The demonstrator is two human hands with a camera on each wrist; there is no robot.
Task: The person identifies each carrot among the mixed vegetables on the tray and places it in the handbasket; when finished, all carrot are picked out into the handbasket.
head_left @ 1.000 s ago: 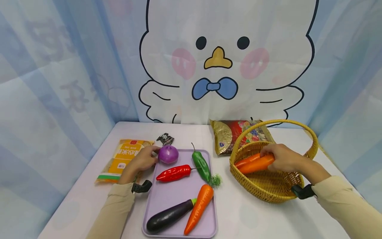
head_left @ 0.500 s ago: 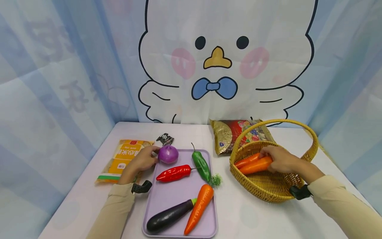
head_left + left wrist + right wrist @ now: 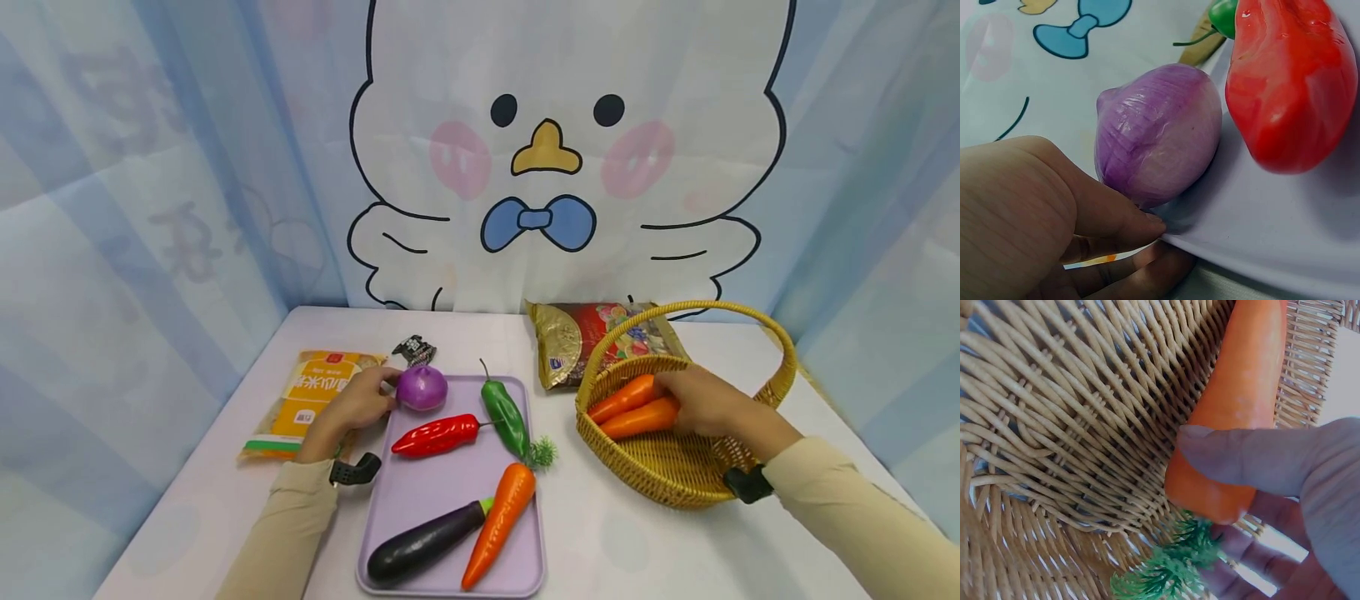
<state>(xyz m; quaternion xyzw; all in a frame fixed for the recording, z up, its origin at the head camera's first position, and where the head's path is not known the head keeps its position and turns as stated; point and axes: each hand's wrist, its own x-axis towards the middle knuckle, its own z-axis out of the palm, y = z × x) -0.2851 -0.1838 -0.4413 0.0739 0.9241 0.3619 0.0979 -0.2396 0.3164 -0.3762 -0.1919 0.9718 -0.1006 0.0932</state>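
My left hand (image 3: pixel 362 400) pinches the left rim of the lilac tray (image 3: pixel 442 492), thumb above and fingers below, right beside a purple onion (image 3: pixel 422 388). The onion sits in the tray's far left corner. A red pepper (image 3: pixel 437 436), a green pepper (image 3: pixel 506 417), an eggplant (image 3: pixel 427 543) and an orange carrot (image 3: pixel 501 525) also lie on the tray. Inside the wicker basket (image 3: pixel 645 483), my right hand (image 3: pixel 708 402) grips a carrot (image 3: pixel 1238 394) near its leafy end, thumb across it. A second carrot (image 3: pixel 621 398) lies alongside it.
A yellow bag (image 3: pixel 303 408) of grain lies left of the tray, partly behind the left hand. Behind the onion is a small black packet (image 3: pixel 415 350). A gold and red bag (image 3: pixel 573 342) lies behind the basket, whose tall handle (image 3: pixel 712 305) arches over it.
My right hand has shifted slightly left inside the basket, and the two carrots there now lie a little farther apart at the hand's end. My left hand stays at the tray.
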